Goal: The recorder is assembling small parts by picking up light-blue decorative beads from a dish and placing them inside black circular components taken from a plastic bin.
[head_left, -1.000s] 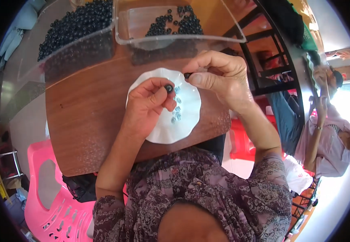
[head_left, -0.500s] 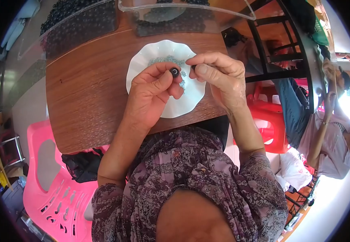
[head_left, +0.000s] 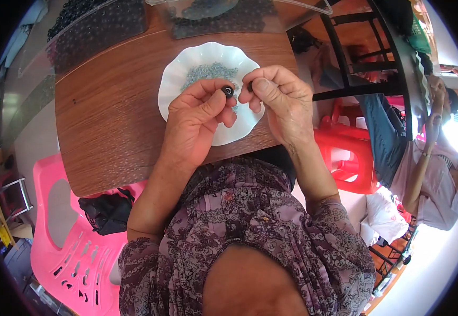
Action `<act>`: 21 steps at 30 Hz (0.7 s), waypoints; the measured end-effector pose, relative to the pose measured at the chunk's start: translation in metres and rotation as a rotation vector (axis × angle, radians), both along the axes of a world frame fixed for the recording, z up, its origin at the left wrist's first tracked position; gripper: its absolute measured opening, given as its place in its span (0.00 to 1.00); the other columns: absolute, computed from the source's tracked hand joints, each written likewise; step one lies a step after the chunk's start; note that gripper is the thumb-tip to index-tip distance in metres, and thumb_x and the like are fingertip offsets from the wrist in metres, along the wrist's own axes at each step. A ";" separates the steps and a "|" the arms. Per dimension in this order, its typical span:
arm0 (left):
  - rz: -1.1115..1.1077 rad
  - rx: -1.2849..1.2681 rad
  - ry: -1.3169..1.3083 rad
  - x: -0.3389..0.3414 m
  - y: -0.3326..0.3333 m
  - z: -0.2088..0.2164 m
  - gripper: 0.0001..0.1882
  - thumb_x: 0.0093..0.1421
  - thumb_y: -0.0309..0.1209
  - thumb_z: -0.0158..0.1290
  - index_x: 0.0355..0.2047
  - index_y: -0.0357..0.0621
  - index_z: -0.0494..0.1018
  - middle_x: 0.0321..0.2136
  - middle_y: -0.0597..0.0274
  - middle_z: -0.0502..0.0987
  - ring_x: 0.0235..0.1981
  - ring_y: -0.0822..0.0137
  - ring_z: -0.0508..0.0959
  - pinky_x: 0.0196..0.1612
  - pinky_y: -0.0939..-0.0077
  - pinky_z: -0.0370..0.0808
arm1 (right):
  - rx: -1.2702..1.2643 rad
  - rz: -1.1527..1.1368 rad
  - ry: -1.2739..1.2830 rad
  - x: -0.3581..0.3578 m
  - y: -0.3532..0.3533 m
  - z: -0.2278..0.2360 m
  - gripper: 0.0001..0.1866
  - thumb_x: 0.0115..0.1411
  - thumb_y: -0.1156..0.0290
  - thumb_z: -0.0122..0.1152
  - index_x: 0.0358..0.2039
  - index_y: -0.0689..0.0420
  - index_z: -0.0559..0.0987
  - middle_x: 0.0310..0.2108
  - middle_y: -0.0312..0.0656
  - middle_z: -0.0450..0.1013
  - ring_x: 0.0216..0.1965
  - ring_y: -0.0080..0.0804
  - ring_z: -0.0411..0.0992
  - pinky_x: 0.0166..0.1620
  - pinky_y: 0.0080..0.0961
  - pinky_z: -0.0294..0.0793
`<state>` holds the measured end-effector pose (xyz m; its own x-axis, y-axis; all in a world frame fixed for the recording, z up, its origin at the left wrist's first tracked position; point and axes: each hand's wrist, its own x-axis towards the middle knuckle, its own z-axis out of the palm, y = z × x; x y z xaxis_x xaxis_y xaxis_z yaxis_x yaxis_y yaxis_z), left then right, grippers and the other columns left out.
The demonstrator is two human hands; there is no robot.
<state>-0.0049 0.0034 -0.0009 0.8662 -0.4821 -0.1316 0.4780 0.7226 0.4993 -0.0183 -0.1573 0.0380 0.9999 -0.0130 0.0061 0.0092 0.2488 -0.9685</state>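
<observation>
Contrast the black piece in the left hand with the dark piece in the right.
The black piece shows a pale ring; the dark piece shows none. The left hand leaves the black piece's face exposed; the right hand largely covers the dark piece. Both look small and are held in a pinch.

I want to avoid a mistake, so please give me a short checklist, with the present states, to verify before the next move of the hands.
1. Left hand holds the black bead: ok, pinched between thumb and fingers.
2. Right hand holds the dark piece: ok, though the fingers partly hide it.
3. Bead and dark piece apart: ok, a gap shows.
4. White plate rests on the table: ok.
5. Clear bits lie on the plate: ok.
6. Bead undamaged: cannot tell, too small.
</observation>
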 end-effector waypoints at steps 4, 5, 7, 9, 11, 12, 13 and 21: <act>0.014 0.020 0.006 -0.002 0.000 -0.002 0.10 0.58 0.25 0.51 0.40 0.33 0.71 0.31 0.56 0.75 0.25 0.71 0.72 0.32 0.78 0.70 | 0.114 0.026 0.072 -0.001 0.001 -0.007 0.05 0.56 0.77 0.56 0.32 0.64 0.76 0.28 0.39 0.75 0.26 0.19 0.67 0.31 0.15 0.66; 0.013 0.024 0.002 -0.003 0.001 -0.002 0.10 0.58 0.24 0.51 0.39 0.33 0.71 0.30 0.56 0.75 0.25 0.71 0.72 0.32 0.78 0.70 | 0.119 -0.001 0.048 -0.001 0.002 -0.010 0.05 0.56 0.78 0.56 0.32 0.64 0.77 0.29 0.39 0.74 0.26 0.19 0.67 0.32 0.15 0.66; 0.016 0.028 -0.003 -0.004 0.000 -0.002 0.10 0.58 0.24 0.51 0.39 0.33 0.71 0.30 0.56 0.75 0.25 0.71 0.72 0.32 0.79 0.70 | 0.175 0.002 0.072 -0.003 0.003 -0.009 0.05 0.55 0.78 0.57 0.32 0.64 0.76 0.29 0.40 0.74 0.26 0.19 0.66 0.32 0.15 0.66; 0.021 0.034 -0.007 -0.005 0.001 -0.001 0.09 0.58 0.24 0.51 0.39 0.33 0.71 0.30 0.56 0.75 0.25 0.72 0.72 0.32 0.79 0.70 | 0.233 0.006 0.098 -0.005 0.004 -0.010 0.04 0.55 0.78 0.57 0.32 0.65 0.76 0.29 0.40 0.74 0.26 0.20 0.66 0.32 0.15 0.66; 0.024 0.071 -0.008 -0.007 0.001 0.000 0.09 0.57 0.22 0.52 0.38 0.32 0.72 0.29 0.57 0.75 0.25 0.72 0.73 0.31 0.81 0.70 | 0.267 0.051 0.147 -0.005 0.006 -0.009 0.05 0.54 0.79 0.58 0.32 0.65 0.76 0.28 0.39 0.74 0.26 0.19 0.66 0.31 0.14 0.66; 0.025 0.070 -0.006 -0.007 0.001 0.001 0.09 0.57 0.22 0.52 0.38 0.32 0.72 0.29 0.57 0.75 0.25 0.72 0.73 0.31 0.81 0.70 | 0.266 0.052 0.149 -0.006 0.006 -0.009 0.05 0.54 0.79 0.58 0.32 0.65 0.76 0.28 0.39 0.74 0.26 0.19 0.66 0.31 0.14 0.66; 0.041 0.107 -0.009 -0.008 0.001 0.002 0.09 0.56 0.22 0.52 0.38 0.32 0.72 0.29 0.57 0.75 0.25 0.72 0.73 0.31 0.82 0.70 | 0.225 0.039 0.115 -0.006 0.007 -0.009 0.05 0.54 0.80 0.58 0.32 0.65 0.76 0.28 0.39 0.74 0.26 0.19 0.66 0.31 0.14 0.66; 0.099 0.173 -0.041 -0.010 0.000 0.003 0.09 0.54 0.20 0.54 0.37 0.32 0.72 0.29 0.57 0.76 0.24 0.73 0.73 0.29 0.84 0.70 | 0.092 0.006 0.015 -0.006 0.009 -0.007 0.06 0.52 0.82 0.59 0.32 0.65 0.76 0.28 0.39 0.74 0.28 0.18 0.69 0.32 0.13 0.68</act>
